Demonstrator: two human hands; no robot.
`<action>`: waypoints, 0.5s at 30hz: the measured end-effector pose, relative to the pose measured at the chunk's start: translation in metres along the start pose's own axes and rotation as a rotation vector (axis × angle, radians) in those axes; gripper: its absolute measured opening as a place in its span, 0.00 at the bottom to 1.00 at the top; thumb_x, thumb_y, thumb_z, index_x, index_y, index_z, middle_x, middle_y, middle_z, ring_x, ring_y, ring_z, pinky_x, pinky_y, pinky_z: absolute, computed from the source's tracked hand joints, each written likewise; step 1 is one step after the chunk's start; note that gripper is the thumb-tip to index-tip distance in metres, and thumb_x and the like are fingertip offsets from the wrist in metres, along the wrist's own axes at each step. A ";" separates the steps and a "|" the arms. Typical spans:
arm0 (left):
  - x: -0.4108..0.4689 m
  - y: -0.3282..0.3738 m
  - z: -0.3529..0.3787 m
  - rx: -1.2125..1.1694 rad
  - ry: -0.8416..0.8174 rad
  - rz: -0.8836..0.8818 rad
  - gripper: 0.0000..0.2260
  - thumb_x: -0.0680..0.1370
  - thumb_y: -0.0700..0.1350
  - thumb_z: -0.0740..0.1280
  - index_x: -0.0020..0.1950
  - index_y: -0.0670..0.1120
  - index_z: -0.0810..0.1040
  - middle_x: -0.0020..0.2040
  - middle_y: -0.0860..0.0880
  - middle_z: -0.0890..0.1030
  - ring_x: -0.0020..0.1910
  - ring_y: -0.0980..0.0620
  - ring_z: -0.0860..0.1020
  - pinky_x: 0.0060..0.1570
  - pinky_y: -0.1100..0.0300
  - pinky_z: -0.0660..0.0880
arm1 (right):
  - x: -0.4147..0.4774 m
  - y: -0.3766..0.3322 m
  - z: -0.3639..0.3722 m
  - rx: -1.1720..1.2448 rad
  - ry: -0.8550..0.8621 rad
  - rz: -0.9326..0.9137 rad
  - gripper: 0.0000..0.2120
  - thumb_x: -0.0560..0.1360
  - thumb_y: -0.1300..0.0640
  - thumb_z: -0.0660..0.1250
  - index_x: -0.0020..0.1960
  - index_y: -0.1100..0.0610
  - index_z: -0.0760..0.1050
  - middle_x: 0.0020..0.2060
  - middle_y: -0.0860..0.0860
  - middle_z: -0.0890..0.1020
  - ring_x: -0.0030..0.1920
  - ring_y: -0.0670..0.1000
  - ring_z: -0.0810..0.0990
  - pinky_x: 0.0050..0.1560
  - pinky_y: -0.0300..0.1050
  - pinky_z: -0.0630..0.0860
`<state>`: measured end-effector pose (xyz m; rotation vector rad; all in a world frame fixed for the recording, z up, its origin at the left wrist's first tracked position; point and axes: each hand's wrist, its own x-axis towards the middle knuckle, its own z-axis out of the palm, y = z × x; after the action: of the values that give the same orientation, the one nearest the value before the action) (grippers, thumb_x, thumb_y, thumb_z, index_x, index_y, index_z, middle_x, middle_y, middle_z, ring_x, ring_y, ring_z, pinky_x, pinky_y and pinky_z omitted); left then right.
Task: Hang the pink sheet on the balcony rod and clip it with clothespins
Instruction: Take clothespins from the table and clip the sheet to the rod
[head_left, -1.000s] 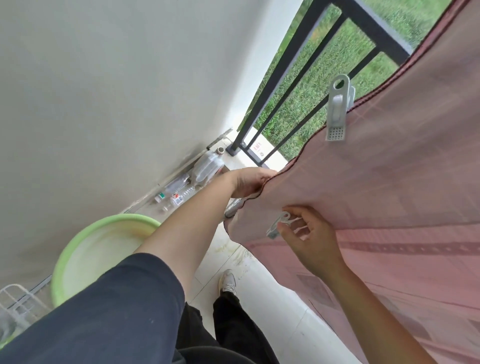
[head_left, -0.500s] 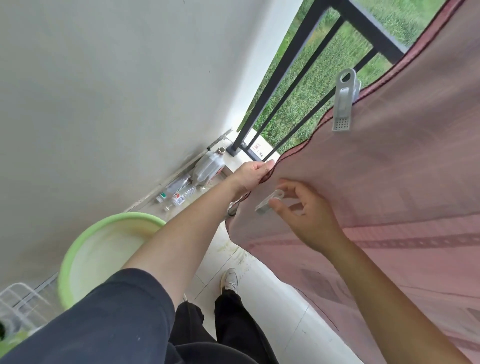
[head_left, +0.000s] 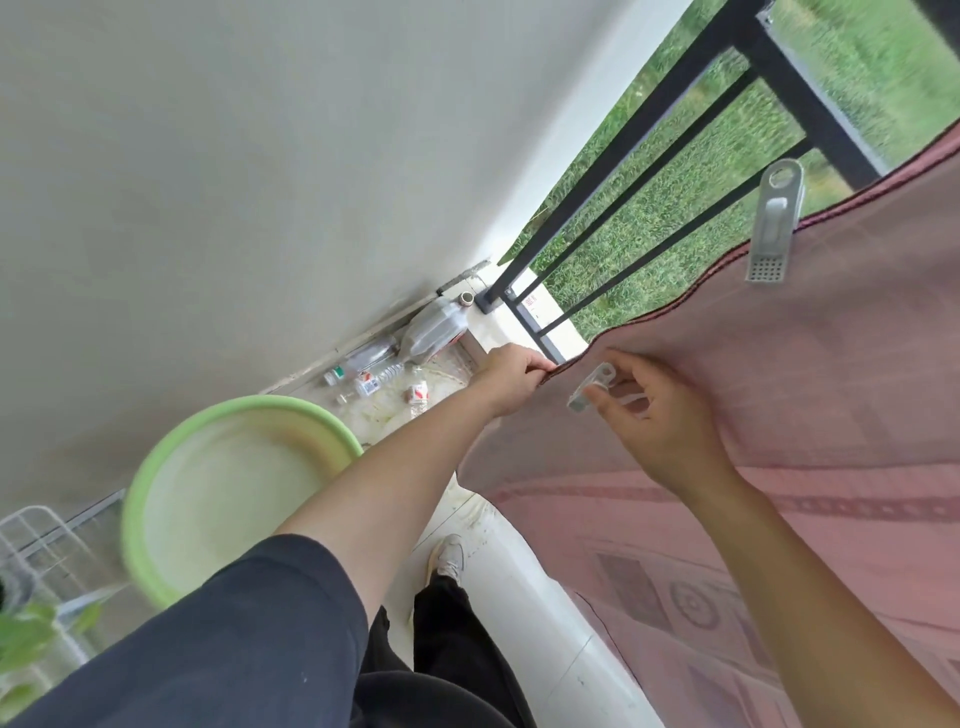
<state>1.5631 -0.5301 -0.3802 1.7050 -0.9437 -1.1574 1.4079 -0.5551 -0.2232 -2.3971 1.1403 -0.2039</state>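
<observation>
Along the black balcony railing (head_left: 795, 88), seen from the head camera, the pink sheet (head_left: 805, 415) drapes across the right side of the view, with its dark-trimmed edge running down from the upper right to the middle. The left hand (head_left: 511, 376), arm stretched forward, pinches that edge at its low end with curled fingers. Just beside it the right hand (head_left: 660, 415) holds a pale clothespin (head_left: 589, 387) between thumb and fingers in front of the cloth, near the edge but not clipped on it. A second clothespin (head_left: 774, 228) is already clipped on the edge higher up, close to the rail. Below on the left sits a green basin (head_left: 156, 467); plastic bottles (head_left: 431, 330) lie on the floor in the corner by the wall, and a white shoe (head_left: 449, 556) shows between the arms
</observation>
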 end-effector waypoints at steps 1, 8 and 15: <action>-0.001 0.000 0.000 0.015 0.017 0.012 0.11 0.78 0.42 0.63 0.51 0.50 0.84 0.50 0.51 0.85 0.51 0.52 0.81 0.53 0.55 0.78 | 0.001 0.000 0.002 -0.025 -0.007 -0.020 0.20 0.75 0.50 0.72 0.66 0.50 0.77 0.49 0.43 0.81 0.47 0.40 0.81 0.50 0.45 0.80; -0.001 -0.003 -0.005 0.088 -0.021 0.028 0.09 0.80 0.40 0.58 0.54 0.47 0.77 0.50 0.47 0.80 0.50 0.46 0.77 0.50 0.54 0.73 | 0.001 0.001 0.006 -0.244 -0.056 -0.121 0.33 0.76 0.46 0.69 0.77 0.56 0.65 0.54 0.49 0.80 0.48 0.47 0.79 0.51 0.51 0.79; 0.005 -0.001 -0.005 0.232 -0.083 0.018 0.08 0.73 0.36 0.63 0.42 0.48 0.78 0.44 0.45 0.80 0.45 0.46 0.77 0.39 0.60 0.71 | -0.001 -0.001 0.008 -0.274 -0.037 -0.129 0.32 0.76 0.48 0.70 0.76 0.55 0.67 0.53 0.49 0.81 0.46 0.46 0.79 0.50 0.50 0.80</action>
<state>1.5696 -0.5326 -0.3817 1.8380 -1.1798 -1.1503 1.4104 -0.5511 -0.2297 -2.7055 1.0559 -0.0471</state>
